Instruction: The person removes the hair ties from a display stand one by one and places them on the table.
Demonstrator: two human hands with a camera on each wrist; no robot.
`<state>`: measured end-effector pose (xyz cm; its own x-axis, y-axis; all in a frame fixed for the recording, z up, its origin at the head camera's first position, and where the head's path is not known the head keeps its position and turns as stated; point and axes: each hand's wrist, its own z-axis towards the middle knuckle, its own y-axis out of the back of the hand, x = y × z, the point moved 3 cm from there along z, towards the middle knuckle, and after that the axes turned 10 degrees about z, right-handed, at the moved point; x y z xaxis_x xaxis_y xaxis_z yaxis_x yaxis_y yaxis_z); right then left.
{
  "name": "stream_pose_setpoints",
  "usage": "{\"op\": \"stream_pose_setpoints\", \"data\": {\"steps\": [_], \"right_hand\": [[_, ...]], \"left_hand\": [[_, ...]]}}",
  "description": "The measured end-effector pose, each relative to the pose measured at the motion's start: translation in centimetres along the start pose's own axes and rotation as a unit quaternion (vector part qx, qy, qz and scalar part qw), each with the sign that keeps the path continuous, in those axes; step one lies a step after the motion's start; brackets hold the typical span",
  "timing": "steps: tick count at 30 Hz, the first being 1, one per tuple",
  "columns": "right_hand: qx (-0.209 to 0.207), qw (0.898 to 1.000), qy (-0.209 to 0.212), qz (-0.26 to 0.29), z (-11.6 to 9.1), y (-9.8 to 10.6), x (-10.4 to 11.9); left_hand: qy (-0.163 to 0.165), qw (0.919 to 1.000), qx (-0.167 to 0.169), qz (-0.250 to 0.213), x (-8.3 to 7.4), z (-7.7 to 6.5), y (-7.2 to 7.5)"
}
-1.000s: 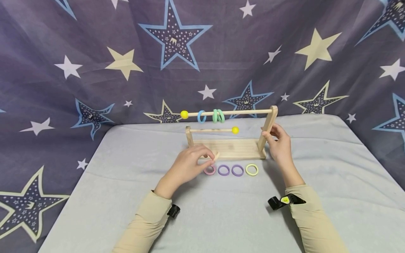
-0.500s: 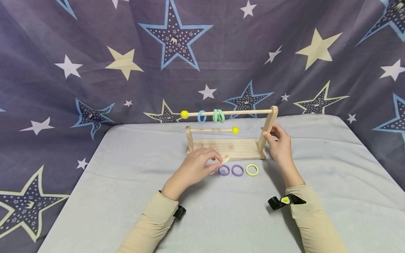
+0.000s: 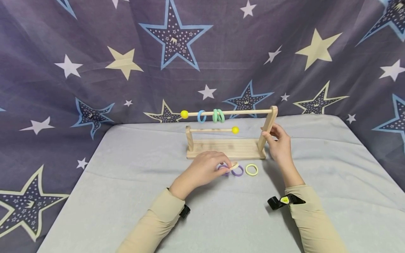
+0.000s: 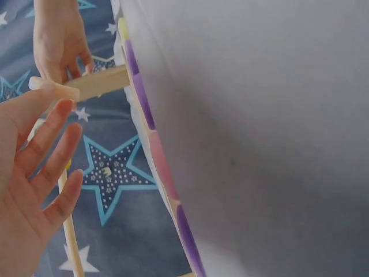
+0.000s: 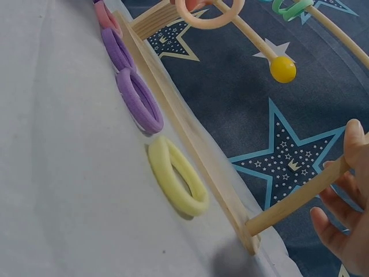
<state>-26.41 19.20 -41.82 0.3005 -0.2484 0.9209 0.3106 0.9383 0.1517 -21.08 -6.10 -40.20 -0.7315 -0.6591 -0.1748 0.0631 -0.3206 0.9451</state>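
Note:
My left hand (image 3: 207, 168) pinches a peach hair tie (image 3: 234, 166) between thumb and index finger, over the row of hair ties in front of the wooden rack (image 3: 227, 150). The other fingers are spread, as the left wrist view shows. My right hand (image 3: 281, 144) holds the rack's tall right upright (image 3: 269, 127), thumb in front and fingers behind. In the row lie a yellow hair tie (image 5: 166, 178), two purple ones nearby and a pink hair tie (image 5: 104, 18); my left hand hides the pink one in the head view.
On the upper rod (image 3: 248, 112) hang a blue hair tie (image 3: 199, 116) and two green ones. The lower rod (image 3: 210, 130) ends in a yellow ball (image 3: 235, 130). A grey cloth (image 3: 234, 214) covers the table; a star-patterned curtain (image 3: 221, 45) hangs behind.
My left hand has moved right along the row with the peach hair tie, from over the pink one to over the purple ones. The right hand stays on the upright.

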Motion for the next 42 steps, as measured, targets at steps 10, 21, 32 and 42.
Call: {"op": "stream_pose_setpoints", "data": {"steps": [10, 21, 32, 42], "right_hand": [[0.002, 1.0, -0.004, 0.008, 0.0, 0.0, 0.0], [0.0, 1.0, -0.002, 0.003, 0.0, 0.0, 0.0], [-0.002, 1.0, 0.001, 0.006, 0.0, 0.0, -0.1], [-0.005, 1.0, 0.0, 0.004, 0.1, -0.1, -0.2]], "left_hand": [[-0.021, 0.9982, 0.056, 0.007, -1.3, 1.4, -0.6], [-0.044, 0.9958, 0.08, -0.01, -2.2, 3.0, -1.9], [-0.065, 0.9918, 0.109, -0.014, -3.2, 3.8, -3.3], [-0.068, 0.9894, 0.128, -0.009, -3.4, 4.2, -3.9]]}}
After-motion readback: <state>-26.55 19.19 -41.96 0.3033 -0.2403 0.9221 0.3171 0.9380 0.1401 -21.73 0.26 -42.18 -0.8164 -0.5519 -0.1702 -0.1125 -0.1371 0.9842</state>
